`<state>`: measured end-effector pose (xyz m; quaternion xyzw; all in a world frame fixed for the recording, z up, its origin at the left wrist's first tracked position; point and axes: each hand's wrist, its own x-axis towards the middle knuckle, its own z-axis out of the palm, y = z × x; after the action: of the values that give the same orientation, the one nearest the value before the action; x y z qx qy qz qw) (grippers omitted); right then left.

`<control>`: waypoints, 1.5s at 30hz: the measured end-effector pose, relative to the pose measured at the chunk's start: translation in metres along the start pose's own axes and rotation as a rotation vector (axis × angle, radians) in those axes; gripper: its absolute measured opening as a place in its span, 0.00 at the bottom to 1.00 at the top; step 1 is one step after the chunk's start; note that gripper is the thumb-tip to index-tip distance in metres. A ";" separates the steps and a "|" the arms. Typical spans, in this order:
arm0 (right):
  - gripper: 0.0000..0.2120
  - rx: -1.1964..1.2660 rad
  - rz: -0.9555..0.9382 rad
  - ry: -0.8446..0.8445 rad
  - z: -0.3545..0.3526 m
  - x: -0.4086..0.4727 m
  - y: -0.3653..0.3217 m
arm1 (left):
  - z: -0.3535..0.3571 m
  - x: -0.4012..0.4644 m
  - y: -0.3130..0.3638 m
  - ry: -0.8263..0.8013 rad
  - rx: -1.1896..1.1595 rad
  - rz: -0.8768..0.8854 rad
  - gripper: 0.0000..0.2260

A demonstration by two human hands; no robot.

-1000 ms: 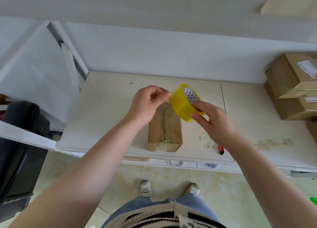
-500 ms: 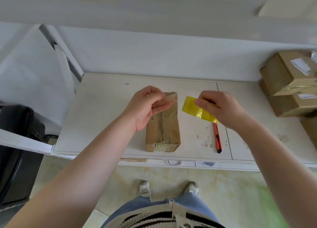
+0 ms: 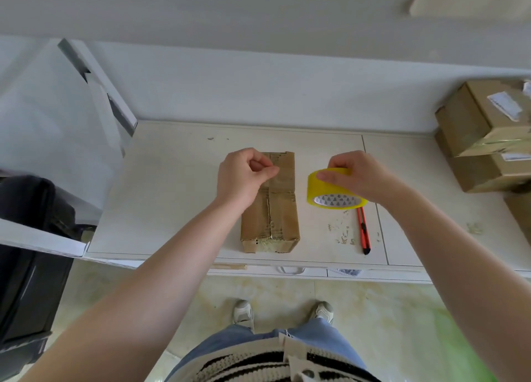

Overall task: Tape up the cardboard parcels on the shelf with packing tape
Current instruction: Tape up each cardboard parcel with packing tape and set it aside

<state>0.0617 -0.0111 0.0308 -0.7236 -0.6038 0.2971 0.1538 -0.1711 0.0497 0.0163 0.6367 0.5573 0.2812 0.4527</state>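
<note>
Right hand (image 3: 365, 177) grips one yellow tape roll (image 3: 330, 190) just right of one parcel (image 3: 273, 206); left hand (image 3: 244, 174) pinches clear tape end over parcel's far end. One red cutter (image 3: 363, 229) right of parcel.

Open shelf to the left, crowded to the right.

Left of the cardboard parcel (image 3: 270, 206) the white shelf (image 3: 172, 197) lies bare up to the slanted side panel (image 3: 106, 94), and a bare strip runs behind the parcel to the back wall. On the right, the roll of yellow packing tape (image 3: 330, 189) and the red utility knife (image 3: 363, 229) sit in the narrow lane beside the parcel, and stacked cardboard boxes (image 3: 485, 134) block the far right end.
</note>
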 end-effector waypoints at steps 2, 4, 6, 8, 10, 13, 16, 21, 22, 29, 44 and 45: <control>0.18 -0.034 0.025 -0.036 0.006 0.007 0.005 | 0.012 -0.003 -0.009 0.031 0.063 0.071 0.05; 0.19 -0.039 0.046 -0.052 0.014 0.013 0.010 | 0.021 -0.004 -0.019 0.050 0.079 0.118 0.06; 0.20 -0.017 0.065 -0.070 0.021 0.019 0.016 | 0.025 -0.002 -0.028 0.062 0.077 0.149 0.06; 0.20 -0.015 0.086 -0.088 0.026 0.023 0.020 | 0.028 0.000 -0.035 0.066 0.088 0.193 0.06; 0.21 -0.013 0.101 -0.095 0.030 0.026 0.022 | 0.031 0.001 -0.039 0.064 0.121 0.245 0.06; 0.20 -0.023 0.111 -0.101 0.035 0.028 0.025 | 0.037 0.001 -0.045 0.111 0.243 0.332 0.08; 0.21 -0.047 0.114 -0.106 0.042 0.031 0.025 | 0.038 0.005 -0.052 0.219 0.461 0.397 0.10; 0.27 -0.032 0.139 -0.111 0.050 0.034 0.026 | 0.026 0.014 -0.061 0.085 0.548 0.480 0.09; 0.28 -0.027 0.143 -0.111 0.051 0.033 0.026 | 0.021 0.016 -0.060 0.028 0.558 0.492 0.09; 0.29 -0.089 0.153 -0.091 0.059 0.034 0.018 | 0.028 0.002 -0.023 -0.135 0.984 0.154 0.22; 0.10 0.176 0.044 -0.123 0.048 0.019 0.013 | 0.030 0.011 -0.029 -0.059 0.634 -0.244 0.42; 0.10 0.154 0.039 -0.109 0.046 0.018 0.008 | 0.028 0.012 -0.027 -0.052 0.631 -0.262 0.42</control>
<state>0.0414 -0.0023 -0.0141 -0.7040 -0.5724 0.3846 0.1700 -0.1566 0.0533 -0.0218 0.6752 0.6823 0.0179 0.2798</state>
